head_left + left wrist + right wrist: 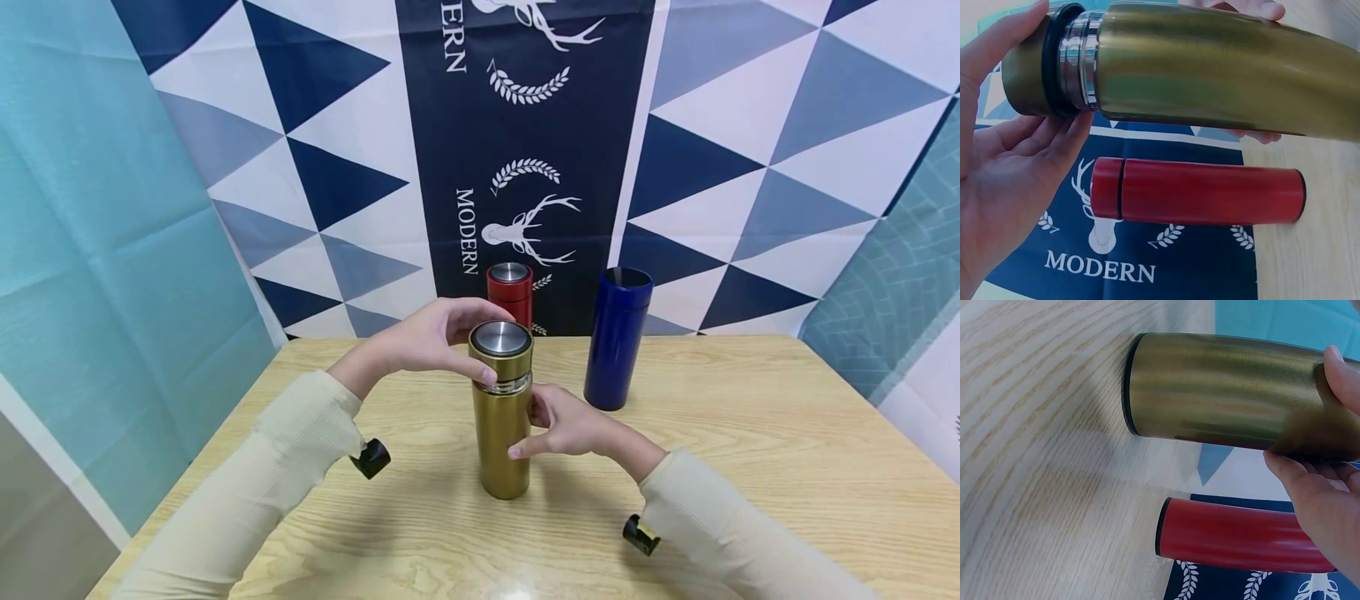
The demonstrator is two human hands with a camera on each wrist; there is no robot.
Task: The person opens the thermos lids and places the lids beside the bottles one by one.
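A gold thermos flask (501, 442) stands upright on the wooden table, its silver-topped lid (512, 368) set a little above the body. Between them shows a shiny steel neck (1080, 62). My left hand (427, 337) grips the lid from the left, thumb at its front and fingers curled round the far side. On the right side of the body, my right hand (573, 423) holds the flask at mid-height, as the right wrist view also shows. Behind the gold flask stands a red thermos flask (1210, 192), partly hidden in the head view.
A blue flask (617, 350) with a dark top stands to the right, behind my right hand. The wooden table (735, 400) ends at a patterned cloth backdrop (525, 125). Black wrist cameras (371, 458) hang under both sleeves.
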